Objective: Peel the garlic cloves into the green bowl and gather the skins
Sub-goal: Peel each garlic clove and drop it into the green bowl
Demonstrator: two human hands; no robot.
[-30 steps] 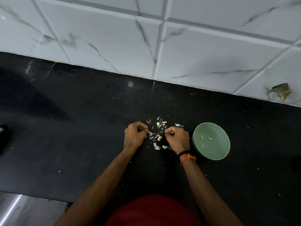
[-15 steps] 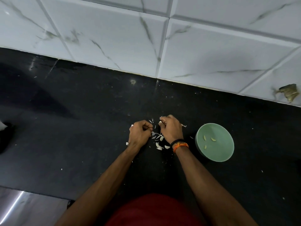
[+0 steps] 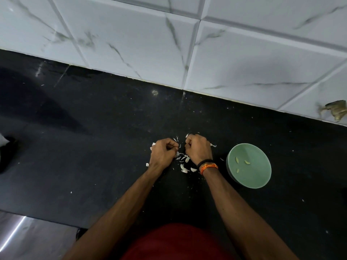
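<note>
The green bowl [image 3: 260,177] stands on the black counter [image 3: 93,147], right of my hands, with three peeled garlic cloves [image 3: 247,162] inside. Loose white garlic skins [image 3: 185,158] lie scattered between and around my hands. My left hand [image 3: 163,153] is curled into a fist at the left edge of the skins, thumb pressed on its fingers. My right hand [image 3: 199,148], with black and orange wristbands, is curled over the far side of the pile, and a white scrap sticks out at its top. What either fist encloses is mostly hidden.
A white marble-patterned tiled wall [image 3: 206,53] rises behind the counter, with a chipped spot [image 3: 336,110] at the far right. Tiny skin flecks dot the counter. A dark object [image 3: 7,152] sits at the left edge. The counter's front edge runs across the lower left.
My right hand has moved forward over the far side of the skin pile and curled tighter. My left hand has stayed put. The bowl has not moved.
</note>
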